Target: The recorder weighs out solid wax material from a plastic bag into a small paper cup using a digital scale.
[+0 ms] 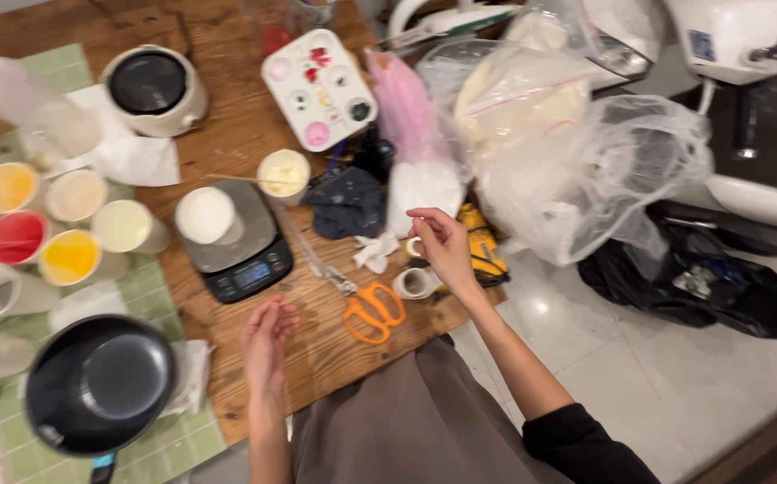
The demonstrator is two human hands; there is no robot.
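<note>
The right hand pinches a small white roll of tape at the wooden table edge, just above another tape roll. The left hand hovers empty, fingers loosely together, beside the orange scissors.

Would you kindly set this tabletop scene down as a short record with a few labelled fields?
Surface: wooden table, green checked mat on its left
Left hand: open, hovering above the bare wood, holding nothing
Right hand: fingers pinched on a small white piece beside the white piping bag
Nearest tools: orange scissors, white tape roll
Scale: digital, with a white cup on it
Left side: cups of coloured liquid, black pan
Back: paint palette, clear plastic bags
</note>
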